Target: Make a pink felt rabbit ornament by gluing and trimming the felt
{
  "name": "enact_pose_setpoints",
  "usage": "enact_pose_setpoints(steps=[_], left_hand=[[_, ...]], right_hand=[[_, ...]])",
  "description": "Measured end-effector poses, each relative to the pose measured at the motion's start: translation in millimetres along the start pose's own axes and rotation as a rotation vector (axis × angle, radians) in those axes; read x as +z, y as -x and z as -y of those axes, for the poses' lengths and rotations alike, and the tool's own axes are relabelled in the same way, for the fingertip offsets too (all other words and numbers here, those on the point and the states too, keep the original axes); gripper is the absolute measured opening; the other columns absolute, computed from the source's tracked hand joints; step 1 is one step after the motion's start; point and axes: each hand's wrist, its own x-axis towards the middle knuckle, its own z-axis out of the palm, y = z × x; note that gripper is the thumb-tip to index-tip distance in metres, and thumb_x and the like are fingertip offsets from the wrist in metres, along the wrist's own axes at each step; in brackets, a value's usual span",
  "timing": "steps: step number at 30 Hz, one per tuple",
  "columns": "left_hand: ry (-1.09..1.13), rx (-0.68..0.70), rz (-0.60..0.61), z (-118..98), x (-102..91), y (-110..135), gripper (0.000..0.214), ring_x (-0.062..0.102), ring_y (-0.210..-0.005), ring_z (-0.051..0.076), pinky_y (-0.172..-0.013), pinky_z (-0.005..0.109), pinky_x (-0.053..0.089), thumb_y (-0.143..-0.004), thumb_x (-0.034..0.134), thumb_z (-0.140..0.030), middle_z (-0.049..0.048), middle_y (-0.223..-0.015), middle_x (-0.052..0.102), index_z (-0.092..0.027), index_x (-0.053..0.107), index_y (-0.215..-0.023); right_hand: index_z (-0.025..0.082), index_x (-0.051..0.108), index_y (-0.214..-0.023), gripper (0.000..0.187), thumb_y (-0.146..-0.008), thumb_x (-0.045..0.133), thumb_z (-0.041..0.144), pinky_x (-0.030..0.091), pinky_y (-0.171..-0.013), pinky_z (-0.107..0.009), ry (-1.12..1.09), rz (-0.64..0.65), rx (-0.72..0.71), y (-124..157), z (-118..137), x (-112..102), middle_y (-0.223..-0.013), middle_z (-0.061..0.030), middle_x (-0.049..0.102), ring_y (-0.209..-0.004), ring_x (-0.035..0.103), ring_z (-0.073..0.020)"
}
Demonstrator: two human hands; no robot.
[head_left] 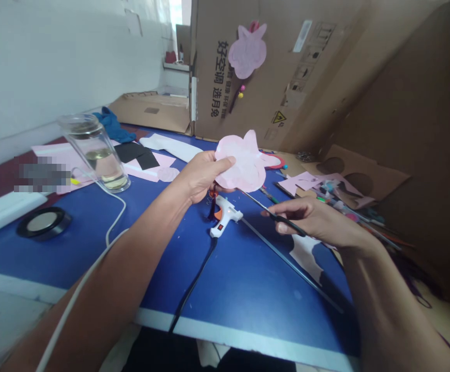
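Observation:
My left hand (205,175) pinches a pink paper cutout (244,163), rounded with two ear-like points, and holds it above the table. In my right hand (302,217) is a pair of dark-handled scissors (258,202); the blades reach toward the cutout's lower edge. Whether they touch the paper I cannot tell. Below the cutout a white hot glue gun (224,217) with an orange trigger lies on the blue table, a clear glue stick (287,261) sticking out of its back. A dark red tassel (212,205) hangs or lies beside it, partly hidden by my left hand.
Behind stands a large cardboard sheet (271,98) with a similar pink cutout (248,54) on it. At left are a glass cup (106,160), a roll of black tape (43,222) and a white cable (112,222). Paper scraps (306,181) and craft bits crowd the right.

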Motion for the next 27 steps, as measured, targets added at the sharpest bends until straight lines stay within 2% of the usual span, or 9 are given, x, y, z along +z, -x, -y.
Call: enact_pose_setpoints(steps=[8,20,27], left_hand=[[-0.006,0.007,0.015,0.6,-0.9,-0.5,0.021,0.074,-0.065,0.019,-0.058,0.028,0.063,-0.092,0.078,-0.028,0.0120,-0.082,0.082,-0.011,0.078,-0.105],[-0.016,0.009,0.024,3.0,-2.6,-1.9,0.023,0.076,-0.069,0.021,-0.060,0.030,0.064,-0.093,0.077,-0.029,0.0136,-0.085,0.082,-0.011,0.079,-0.107],[-0.007,0.018,0.027,3.3,-2.9,-2.7,0.019,0.076,-0.068,0.021,-0.060,0.030,0.064,-0.093,0.076,-0.028,0.0137,-0.084,0.082,-0.011,0.079,-0.101]], right_hand=[[0.021,0.089,-0.114,0.058,-0.074,0.091,0.063,0.034,-0.057,-0.028,0.013,-0.007,0.001,0.3,1.4,0.0,-0.069,-0.0007,0.058,-0.063,0.042,-0.0134],[0.024,0.090,-0.112,0.054,-0.074,0.092,0.062,0.033,-0.056,-0.028,0.014,-0.010,-0.017,0.1,0.3,0.0,-0.068,0.0006,0.054,-0.063,0.039,-0.0128],[0.023,0.090,-0.112,0.056,-0.074,0.091,0.064,0.033,-0.055,-0.027,0.021,-0.020,-0.030,0.2,0.5,0.3,-0.066,0.0014,0.052,-0.061,0.038,-0.0124]])
